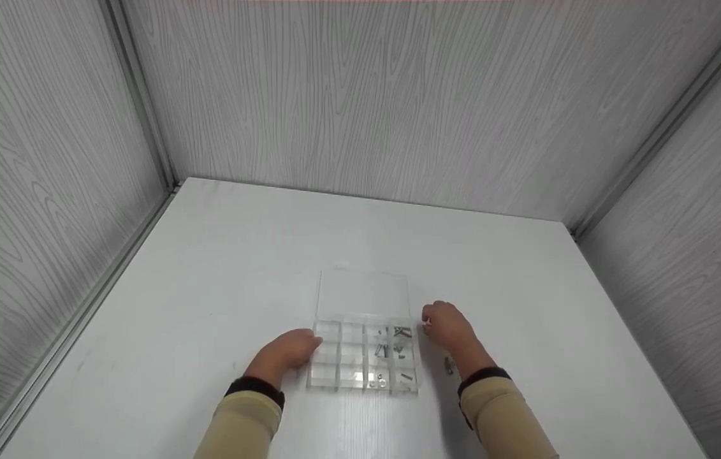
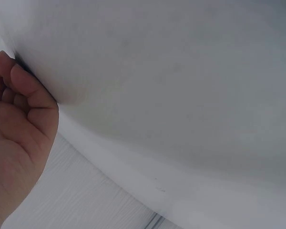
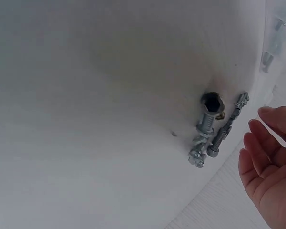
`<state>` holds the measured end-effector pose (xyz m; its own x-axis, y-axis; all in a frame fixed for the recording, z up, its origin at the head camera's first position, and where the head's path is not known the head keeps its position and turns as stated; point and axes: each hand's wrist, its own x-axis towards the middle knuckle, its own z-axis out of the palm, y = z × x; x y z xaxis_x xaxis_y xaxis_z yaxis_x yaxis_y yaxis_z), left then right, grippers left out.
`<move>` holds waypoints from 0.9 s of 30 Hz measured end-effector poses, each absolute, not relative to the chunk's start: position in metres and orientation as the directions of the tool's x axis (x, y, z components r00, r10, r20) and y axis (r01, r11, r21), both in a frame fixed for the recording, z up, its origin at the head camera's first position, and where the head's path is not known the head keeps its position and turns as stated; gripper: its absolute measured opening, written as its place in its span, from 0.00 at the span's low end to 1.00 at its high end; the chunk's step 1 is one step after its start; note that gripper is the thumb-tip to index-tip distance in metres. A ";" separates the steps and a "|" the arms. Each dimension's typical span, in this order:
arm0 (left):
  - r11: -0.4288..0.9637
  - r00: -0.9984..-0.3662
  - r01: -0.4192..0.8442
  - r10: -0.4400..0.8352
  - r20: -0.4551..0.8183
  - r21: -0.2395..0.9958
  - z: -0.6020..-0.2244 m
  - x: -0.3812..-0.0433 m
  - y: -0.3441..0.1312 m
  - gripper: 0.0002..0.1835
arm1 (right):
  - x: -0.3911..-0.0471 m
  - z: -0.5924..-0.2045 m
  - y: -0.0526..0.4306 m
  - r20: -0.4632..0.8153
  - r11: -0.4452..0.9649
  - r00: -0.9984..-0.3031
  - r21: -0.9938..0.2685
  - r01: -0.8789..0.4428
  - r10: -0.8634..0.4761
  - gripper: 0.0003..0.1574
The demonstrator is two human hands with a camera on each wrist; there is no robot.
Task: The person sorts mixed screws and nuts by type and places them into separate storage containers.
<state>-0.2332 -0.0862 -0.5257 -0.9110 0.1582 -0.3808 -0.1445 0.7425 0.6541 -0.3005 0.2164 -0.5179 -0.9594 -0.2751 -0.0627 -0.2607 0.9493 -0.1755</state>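
Observation:
A clear plastic compartment box (image 1: pixel 325 376) lies on the table with its transparent lid (image 1: pixel 363 290) folded back. Screws (image 1: pixel 403 331) and other small metal parts sit in its right-hand compartments; the left ones look bare. My left hand (image 1: pixel 287 350) holds the box's left side, thumb at the rim, and its curled fingers (image 2: pixel 26 81) show in the left wrist view. Just off the box's right side is my right hand (image 1: pixel 448 326), fingers loosely bent, with nothing visible between them in the right wrist view. Loose bolts (image 3: pixel 207 124) lie near this hand, partly beneath the wrist.
The white table (image 1: pixel 258 236) carries the box and the loose hardware. Grey wood-grain panels (image 1: pixel 360 95) stand at the back and on both sides. A tiny dark bit (image 3: pixel 174 134) lies apart from the bolts.

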 end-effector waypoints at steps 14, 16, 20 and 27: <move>0.758 -0.903 -0.109 0.194 -0.382 0.643 -0.525 -0.233 -0.088 0.26 | -0.304 -0.536 0.210 -0.063 0.973 -0.972 -0.057 -0.224 -0.227 0.10; 0.763 -0.905 -0.103 0.194 -0.378 0.638 -0.525 -0.233 -0.088 0.26 | -0.304 -0.535 0.210 -0.078 0.975 -0.973 -0.064 -0.214 -0.219 0.10; 0.765 -0.909 -0.099 0.190 -0.371 0.636 -0.526 -0.233 -0.088 0.25 | -0.304 -0.535 0.209 -0.103 0.975 -0.971 -0.071 -0.209 -0.216 0.10; 0.769 -0.914 -0.093 0.186 -0.361 0.632 -0.526 -0.234 -0.088 0.23 | -0.302 -0.535 0.209 -0.086 0.969 -0.965 -0.028 -0.245 -0.246 0.11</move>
